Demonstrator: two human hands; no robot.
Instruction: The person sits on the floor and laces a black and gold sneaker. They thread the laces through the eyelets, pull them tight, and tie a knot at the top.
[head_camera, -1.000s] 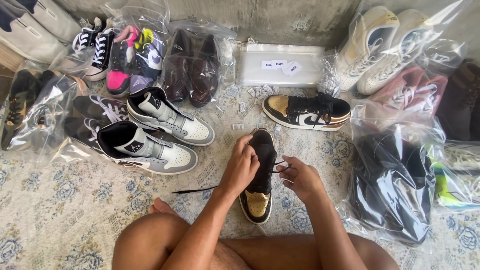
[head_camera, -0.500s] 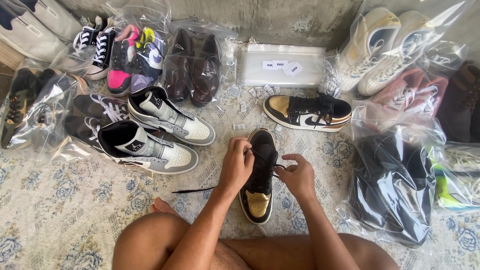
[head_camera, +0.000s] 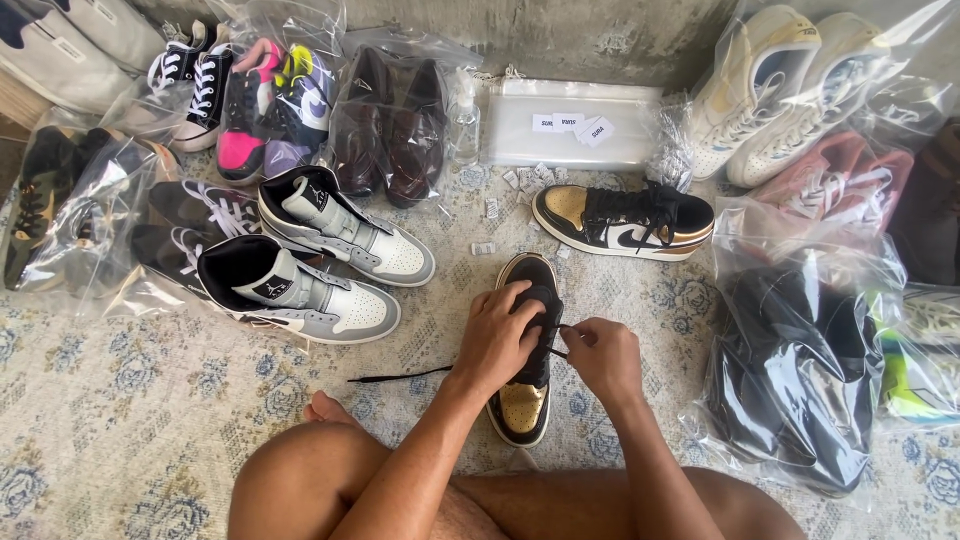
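We sat cross-legged on a patterned carpet, knees at 6 o'clock. Our left hand was closed over the upper of a black-and-gold sneaker, gripping it from the 9 o'clock side. This sneaker lay directly ahead of us at frame centre, gold toe pointing toward 6 o'clock and collar toward 12 o'clock. Our right hand sat just beside it at 3 o'clock, fingers pinched narrowly on a black shoelace. The free end of the lace trailed across the carpet toward 9 o'clock.

Beyond the hands, at 1 o'clock, the matching black-and-gold sneaker lay on its side, clear of the held shoe. At 10 o'clock, a pair of grey, white and black high-top sneakers rested on a plastic bag, toes pointing toward 4 o'clock.

At 3 o'clock, a clear bag of dark footwear lay near our right forearm. Further out, along the wall at 12 o'clock, we noted a flat clear pouch with white labels. Left of it stood bagged dark brown leather shoes, then bagged multicolour sneakers. At 2 o'clock, bagged cream high-top sneakers leaned against the wall.
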